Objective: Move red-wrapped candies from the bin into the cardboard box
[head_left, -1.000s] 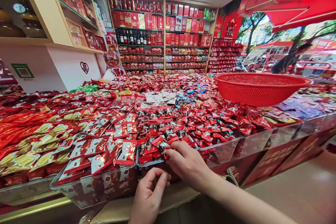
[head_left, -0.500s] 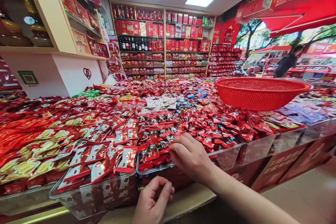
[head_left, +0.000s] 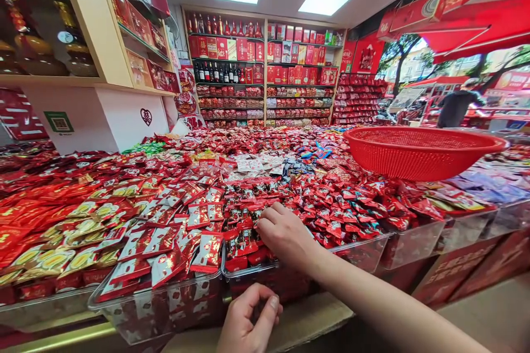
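Note:
My right hand [head_left: 285, 236] reaches into a clear plastic bin [head_left: 265, 277] of red-and-black wrapped candies [head_left: 244, 234], fingers curled down among the wrappers and pinching at them. My left hand [head_left: 247, 321] hangs low in front of the counter edge, fingers curled together towards the thumb; whether anything is in them is hidden. To the left lies a bin of red-and-silver candy packets [head_left: 165, 242]. To the right is a bin of small red candies [head_left: 351, 215].
A red mesh basket [head_left: 418, 150] rests on the candy heap at the right. Shelves of red boxes and bottles [head_left: 265, 66] line the back wall. A person [head_left: 455, 106] stands outside at the far right. Gold-and-red packets [head_left: 49, 253] fill the left.
My right hand has moved further up and left into the candy bin. My left hand has dropped lower in view. The view has shifted slightly right and down.

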`<state>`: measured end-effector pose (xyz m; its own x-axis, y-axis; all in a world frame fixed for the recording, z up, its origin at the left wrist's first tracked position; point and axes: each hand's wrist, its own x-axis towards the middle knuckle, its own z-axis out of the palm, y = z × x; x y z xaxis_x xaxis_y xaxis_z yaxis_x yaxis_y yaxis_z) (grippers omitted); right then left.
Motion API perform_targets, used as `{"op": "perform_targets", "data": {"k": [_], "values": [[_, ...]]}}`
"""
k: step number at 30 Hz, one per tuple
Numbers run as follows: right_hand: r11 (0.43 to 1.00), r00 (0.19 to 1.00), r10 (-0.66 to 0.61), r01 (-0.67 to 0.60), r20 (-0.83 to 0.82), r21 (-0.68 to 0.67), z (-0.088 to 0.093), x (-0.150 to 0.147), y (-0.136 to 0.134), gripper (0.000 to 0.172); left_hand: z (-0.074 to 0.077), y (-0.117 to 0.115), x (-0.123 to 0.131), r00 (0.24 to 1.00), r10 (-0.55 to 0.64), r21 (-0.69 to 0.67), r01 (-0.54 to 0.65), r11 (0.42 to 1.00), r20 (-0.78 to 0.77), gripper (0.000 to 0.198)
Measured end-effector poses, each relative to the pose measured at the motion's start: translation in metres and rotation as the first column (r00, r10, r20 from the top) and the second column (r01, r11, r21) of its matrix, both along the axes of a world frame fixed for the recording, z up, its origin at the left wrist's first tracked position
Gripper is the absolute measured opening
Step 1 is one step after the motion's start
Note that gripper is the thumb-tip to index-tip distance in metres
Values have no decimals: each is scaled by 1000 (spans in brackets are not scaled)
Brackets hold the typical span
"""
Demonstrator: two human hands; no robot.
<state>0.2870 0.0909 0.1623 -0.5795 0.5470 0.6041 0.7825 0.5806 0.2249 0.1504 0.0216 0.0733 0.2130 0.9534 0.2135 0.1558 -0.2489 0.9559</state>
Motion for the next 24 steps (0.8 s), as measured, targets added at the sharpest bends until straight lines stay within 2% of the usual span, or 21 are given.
{"op": "perform_targets", "data": {"k": [13, 20, 24], "values": [[994, 993, 110, -111, -37, -25, 0, -1, -3, 22, 3, -1, 0, 999, -19, -5, 19, 1000, -51, 28], [990, 977, 106, -121, -186, -72, 9, 23, -5, 14, 3, -1, 1, 1000, -16, -9, 16, 1000, -26, 29], [975, 969, 116, -153, -220, -162, 14, 38, -6, 12, 5, -2, 2, 1000, -10, -11, 10, 1000, -19, 29]]}}
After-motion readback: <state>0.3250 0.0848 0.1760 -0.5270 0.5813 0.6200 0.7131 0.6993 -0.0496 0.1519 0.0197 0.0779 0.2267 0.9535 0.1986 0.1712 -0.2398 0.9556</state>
